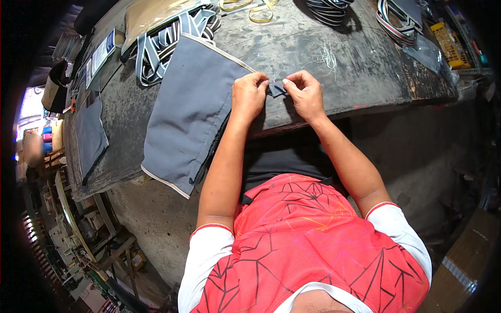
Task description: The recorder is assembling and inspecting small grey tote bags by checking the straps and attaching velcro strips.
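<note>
A large grey fabric panel (185, 104) with pale piping along two edges lies on the worktable and hangs over its near edge. A black strip, perhaps a zip, runs along the side next to my left forearm. My left hand (248, 97) pinches by the panel's upper right corner. Between my hands is a small dark fabric tab (275, 89), its left end at my left fingertips. My right hand (305, 96) is closed in a pinch at the tab's other end. The fingers partly hide how the tab meets the panel.
Striped webbing straps (151, 57) lie in a bundle at the far left. Another grey fabric piece (91, 133) drapes over the left edge. Yellow tape (261, 13), a dark strap coil (329, 10), loose threads (327, 56) and a yellow basket (449, 44) are farther off.
</note>
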Demonstrator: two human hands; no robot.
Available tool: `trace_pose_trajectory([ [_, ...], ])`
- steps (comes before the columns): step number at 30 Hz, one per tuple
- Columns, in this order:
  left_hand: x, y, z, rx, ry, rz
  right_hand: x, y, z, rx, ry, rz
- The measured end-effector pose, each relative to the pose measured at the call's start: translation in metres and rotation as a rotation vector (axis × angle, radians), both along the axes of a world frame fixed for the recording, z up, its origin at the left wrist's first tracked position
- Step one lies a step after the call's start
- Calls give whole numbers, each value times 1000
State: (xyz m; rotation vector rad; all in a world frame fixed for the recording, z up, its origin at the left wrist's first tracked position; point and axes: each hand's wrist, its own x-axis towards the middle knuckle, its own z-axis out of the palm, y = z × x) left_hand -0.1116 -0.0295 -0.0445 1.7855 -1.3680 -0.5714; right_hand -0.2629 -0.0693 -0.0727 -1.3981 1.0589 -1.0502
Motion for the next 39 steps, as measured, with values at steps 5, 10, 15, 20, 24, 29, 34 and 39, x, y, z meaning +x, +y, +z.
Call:
trace_pose_trajectory([
  [5,4,-4,-4,-15,-42,-9,7,6,10,-43,86,-22],
  [10,4,-3,-6,8,-21,-15,5,8,15,-50,103,-22],
  [15,4,-3,-7,7,7,-18,6,8,14,-56,129,-33],
  [20,4,-3,-7,-4,2,-5,7,8,16,-75,164,-37],
  [24,2,-3,-1,22,23,9,7,7,14,-77,167,-31],
  [29,4,-2,-7,-19,17,9,7,7,11,-75,148,-23],
  [34,-5,12,-10,-258,-228,-186,2,1,-2,64,-165,-87],
  [39,-14,21,-1,-308,-505,-325,-9,-6,-3,124,-500,-170],
])
